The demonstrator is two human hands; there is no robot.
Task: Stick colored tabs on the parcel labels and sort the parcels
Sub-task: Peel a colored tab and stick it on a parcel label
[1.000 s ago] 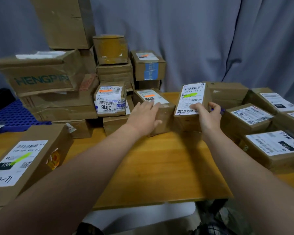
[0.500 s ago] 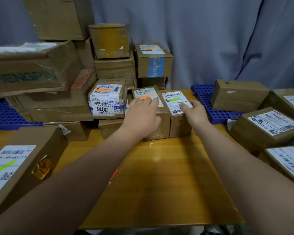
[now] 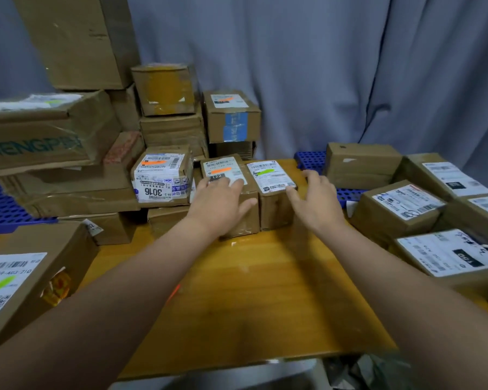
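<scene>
The left hand [image 3: 220, 204] lies flat on the orange-tabbed parcel [image 3: 244, 220], fingers straight and resting over the near end of its label, gripping nothing. The orange tab [image 3: 221, 170] shows just beyond the fingertips. Touching that parcel's right side, between the two hands, stands the green-tabbed parcel [image 3: 273, 211], its green tab [image 3: 263, 173] stuck across the label on top. The right hand [image 3: 317, 201] is open with fingers spread just right of this parcel; its index finger reaches the parcel's near right corner, though whether it touches cannot be told. Both parcels sit on the wooden table [image 3: 251, 291], past the bare stretch under the forearms. Left of the left hand a parcel marked 3016 [image 3: 161, 178] carries an orange tab and sits among a stack of brown boxes, with a large box printed HENGP [image 3: 40, 136] further left. Beyond the left hand, a box with blue tape [image 3: 231, 122] also bears an orange tab. Near the left elbow lies a big parcel with a green tab [image 3: 26, 274]. Right of the right hand are several labelled parcels [image 3: 397, 209] with no colour showing, a plain box [image 3: 361, 164], and a blue perforated mat [image 3: 310, 161]. A grey curtain [image 3: 321, 66] hangs behind.
</scene>
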